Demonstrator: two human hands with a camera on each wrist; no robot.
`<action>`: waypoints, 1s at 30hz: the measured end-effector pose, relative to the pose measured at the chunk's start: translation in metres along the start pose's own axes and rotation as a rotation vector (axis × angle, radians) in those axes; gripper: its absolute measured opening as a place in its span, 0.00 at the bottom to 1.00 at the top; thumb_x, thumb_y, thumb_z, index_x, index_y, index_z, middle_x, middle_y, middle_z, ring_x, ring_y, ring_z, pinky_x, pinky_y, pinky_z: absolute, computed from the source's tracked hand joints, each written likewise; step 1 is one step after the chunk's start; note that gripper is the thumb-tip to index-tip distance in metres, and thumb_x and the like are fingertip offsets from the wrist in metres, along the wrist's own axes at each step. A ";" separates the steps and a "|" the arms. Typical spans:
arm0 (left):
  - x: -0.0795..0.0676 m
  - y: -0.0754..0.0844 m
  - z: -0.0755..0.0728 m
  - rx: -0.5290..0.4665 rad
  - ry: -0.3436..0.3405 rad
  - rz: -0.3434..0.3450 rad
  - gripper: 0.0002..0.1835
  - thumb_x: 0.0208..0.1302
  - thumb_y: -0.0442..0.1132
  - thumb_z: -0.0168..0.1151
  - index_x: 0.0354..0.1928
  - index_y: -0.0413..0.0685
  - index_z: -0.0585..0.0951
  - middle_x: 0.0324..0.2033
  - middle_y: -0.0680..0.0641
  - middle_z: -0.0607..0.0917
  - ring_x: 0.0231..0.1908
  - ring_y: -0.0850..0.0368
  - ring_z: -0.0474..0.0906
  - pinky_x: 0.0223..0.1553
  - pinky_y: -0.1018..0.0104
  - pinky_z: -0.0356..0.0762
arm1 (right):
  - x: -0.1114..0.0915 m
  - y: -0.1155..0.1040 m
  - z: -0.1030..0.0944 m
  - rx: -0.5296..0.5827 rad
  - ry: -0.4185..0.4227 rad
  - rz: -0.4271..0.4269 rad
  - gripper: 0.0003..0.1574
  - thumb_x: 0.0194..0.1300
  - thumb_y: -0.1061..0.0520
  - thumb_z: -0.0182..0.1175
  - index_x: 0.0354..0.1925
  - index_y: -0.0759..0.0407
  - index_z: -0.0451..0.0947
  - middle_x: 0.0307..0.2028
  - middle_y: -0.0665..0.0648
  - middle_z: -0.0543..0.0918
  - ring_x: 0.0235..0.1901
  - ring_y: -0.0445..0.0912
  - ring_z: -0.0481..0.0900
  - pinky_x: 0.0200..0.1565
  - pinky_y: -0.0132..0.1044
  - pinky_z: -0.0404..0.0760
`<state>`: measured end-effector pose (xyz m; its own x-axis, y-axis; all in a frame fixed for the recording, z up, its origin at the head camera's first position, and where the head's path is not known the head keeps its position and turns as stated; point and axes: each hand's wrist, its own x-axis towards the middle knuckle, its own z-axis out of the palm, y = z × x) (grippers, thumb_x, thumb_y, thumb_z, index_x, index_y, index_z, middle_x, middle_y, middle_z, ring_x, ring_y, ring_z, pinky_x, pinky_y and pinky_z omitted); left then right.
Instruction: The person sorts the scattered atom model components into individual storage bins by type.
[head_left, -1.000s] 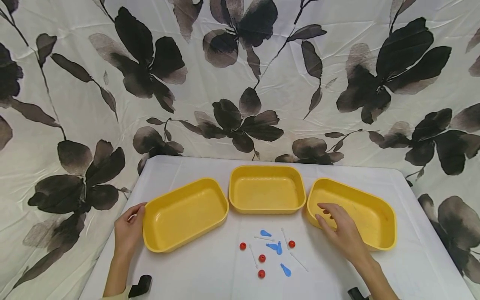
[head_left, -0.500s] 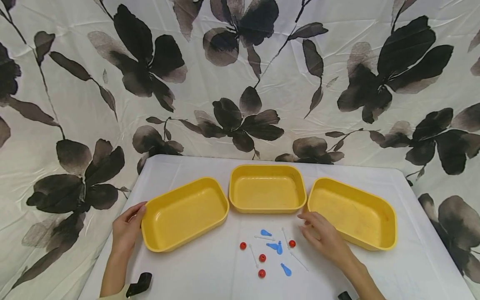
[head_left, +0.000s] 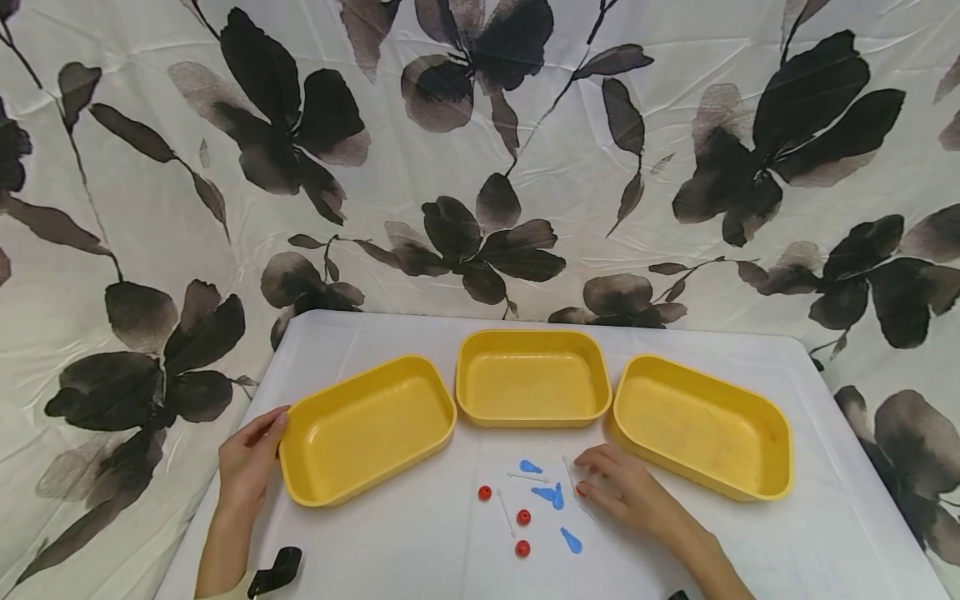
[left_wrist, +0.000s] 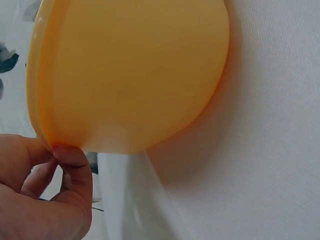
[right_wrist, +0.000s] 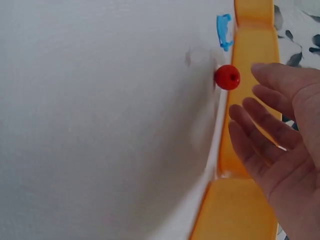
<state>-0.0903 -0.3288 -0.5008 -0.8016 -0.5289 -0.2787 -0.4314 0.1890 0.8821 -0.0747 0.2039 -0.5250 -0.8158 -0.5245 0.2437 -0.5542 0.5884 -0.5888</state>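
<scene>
Three yellow trays [head_left: 367, 429] stand together — left grip [head_left: 246, 462] pinching one, right grip [head_left: 626, 493] loose beside red bead [right_wrist: 227, 77].

A big, creased white cloth [head_left: 405, 175] hangs behind the tbl [head_left: 390, 550] & shows past its L & R sides too. It has lg. black & gray-brown flowers [head_left: 273, 162], plus leaves [head_left: 626, 117], some dark & some pale. The tbl is plain white w/ round back corners, & the light is soft.
</scene>
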 end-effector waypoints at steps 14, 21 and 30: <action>-0.002 0.003 -0.001 -0.047 0.009 -0.011 0.27 0.76 0.50 0.58 0.69 0.42 0.76 0.49 0.58 0.79 0.41 0.67 0.76 0.40 0.83 0.78 | 0.003 -0.003 0.002 0.026 -0.170 0.051 0.10 0.68 0.64 0.67 0.44 0.52 0.83 0.42 0.44 0.82 0.42 0.38 0.78 0.49 0.38 0.83; -0.002 0.003 0.000 -0.056 0.011 -0.037 0.27 0.76 0.50 0.58 0.69 0.43 0.75 0.51 0.56 0.79 0.44 0.66 0.76 0.40 0.83 0.78 | 0.011 -0.005 0.001 0.032 -0.134 0.025 0.10 0.66 0.64 0.68 0.44 0.53 0.83 0.43 0.44 0.83 0.41 0.38 0.77 0.47 0.36 0.83; -0.003 0.004 0.001 -0.052 0.006 -0.044 0.27 0.77 0.50 0.57 0.70 0.44 0.75 0.51 0.56 0.78 0.44 0.64 0.75 0.40 0.83 0.77 | 0.028 -0.010 -0.002 0.082 -0.081 0.036 0.13 0.64 0.66 0.70 0.45 0.54 0.83 0.42 0.43 0.82 0.41 0.38 0.79 0.50 0.34 0.84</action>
<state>-0.0904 -0.3261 -0.4966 -0.7795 -0.5410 -0.3158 -0.4444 0.1223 0.8875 -0.0918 0.1846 -0.5110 -0.8171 -0.5539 0.1598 -0.5065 0.5575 -0.6578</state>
